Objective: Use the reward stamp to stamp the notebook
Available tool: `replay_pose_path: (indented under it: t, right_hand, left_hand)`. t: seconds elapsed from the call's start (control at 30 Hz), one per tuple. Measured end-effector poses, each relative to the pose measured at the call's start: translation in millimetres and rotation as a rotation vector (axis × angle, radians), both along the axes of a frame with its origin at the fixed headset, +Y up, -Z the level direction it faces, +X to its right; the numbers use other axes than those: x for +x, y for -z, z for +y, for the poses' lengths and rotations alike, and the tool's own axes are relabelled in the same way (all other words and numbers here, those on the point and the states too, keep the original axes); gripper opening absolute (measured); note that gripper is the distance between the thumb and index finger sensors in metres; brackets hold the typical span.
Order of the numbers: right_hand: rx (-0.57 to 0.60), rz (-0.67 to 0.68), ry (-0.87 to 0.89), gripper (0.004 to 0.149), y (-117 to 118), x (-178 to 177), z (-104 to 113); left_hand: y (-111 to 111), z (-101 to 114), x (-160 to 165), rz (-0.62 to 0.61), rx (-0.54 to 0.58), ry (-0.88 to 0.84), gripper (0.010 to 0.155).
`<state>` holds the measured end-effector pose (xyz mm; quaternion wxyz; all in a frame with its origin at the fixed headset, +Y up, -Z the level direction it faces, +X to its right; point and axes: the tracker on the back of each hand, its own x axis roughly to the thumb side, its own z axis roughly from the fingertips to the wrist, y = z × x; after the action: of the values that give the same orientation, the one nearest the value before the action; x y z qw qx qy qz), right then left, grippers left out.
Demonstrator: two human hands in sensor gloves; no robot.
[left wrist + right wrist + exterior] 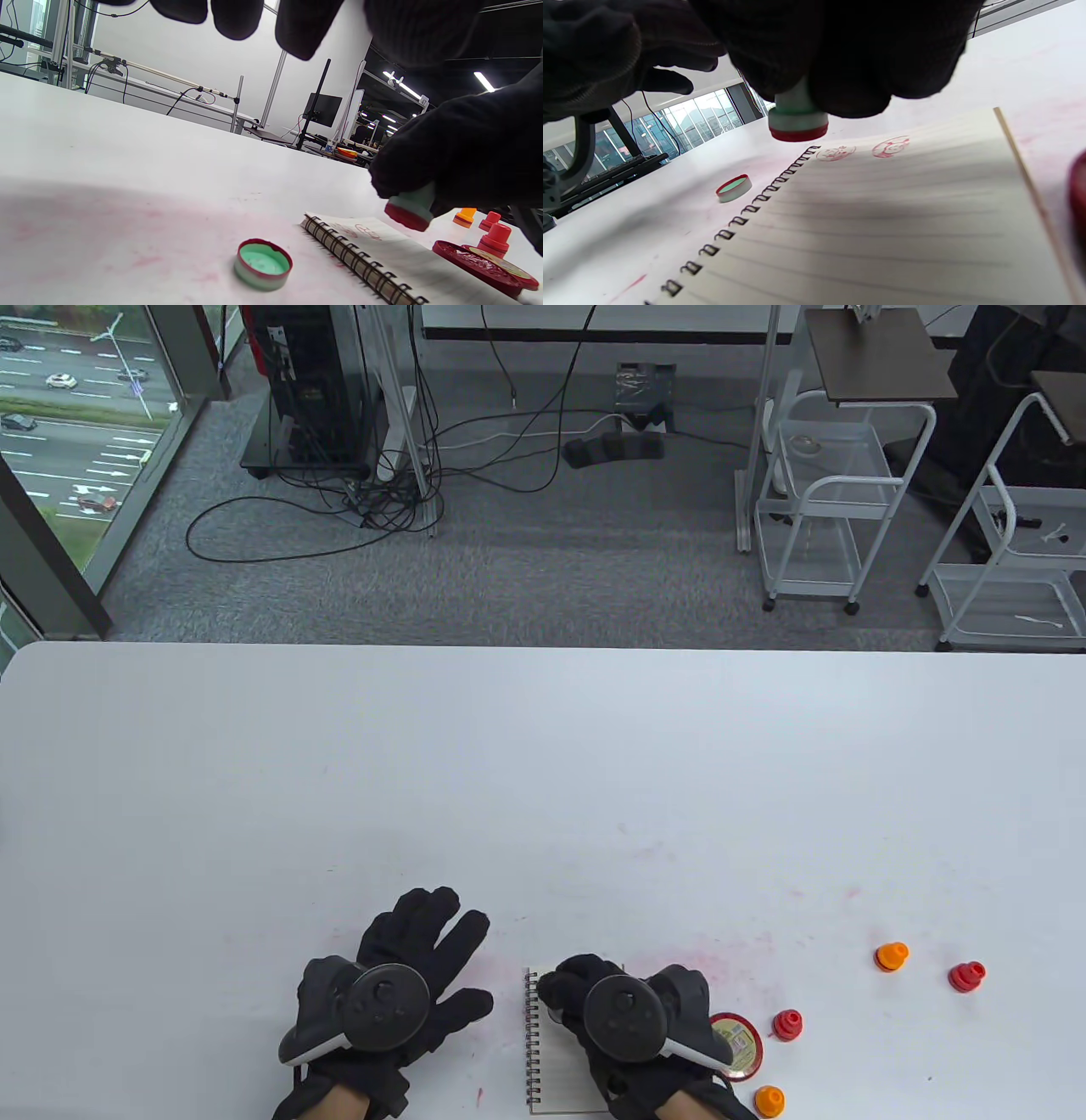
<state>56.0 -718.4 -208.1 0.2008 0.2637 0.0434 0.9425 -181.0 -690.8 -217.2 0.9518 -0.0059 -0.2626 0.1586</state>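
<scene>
Right now the right hand point(840, 63) pinches the stamp point(797, 120) just above the notebook point(882, 220); the left hand point(399, 984) lies flat, fingers spread, on the desk point(543, 780). Best brought straight down onto bare paper beside the two prints point(863, 150), face level, with no sliding.

In the table view the right hand point(632, 1027) hides the stamp point(797, 120) and much of the notebook point(556, 1069); we cannot read its two red prints point(861, 150). The bottom edge cuts the notebook.

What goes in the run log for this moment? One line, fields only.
right hand: grips green stamp, lifted above notebook | page: two red prints | left hand: spread, holding nothing | cap: on table, left of notebook
</scene>
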Motion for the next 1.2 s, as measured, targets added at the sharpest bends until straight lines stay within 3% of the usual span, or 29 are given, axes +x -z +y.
replay_pose_path:
  t: [0.43, 1.2]
  right_hand:
    - [0.015, 0.042, -0.114, 0.044, 2, -17, -17]
    - [0.172, 0.021, -0.406, 0.043, -5, -52, -8]
  left_hand:
    - [0, 0, 1, -0.014, -0.015, -0.002, 0.082]
    - [-3, -1, 3, -0.019, -0.043, 0.003, 0.081]
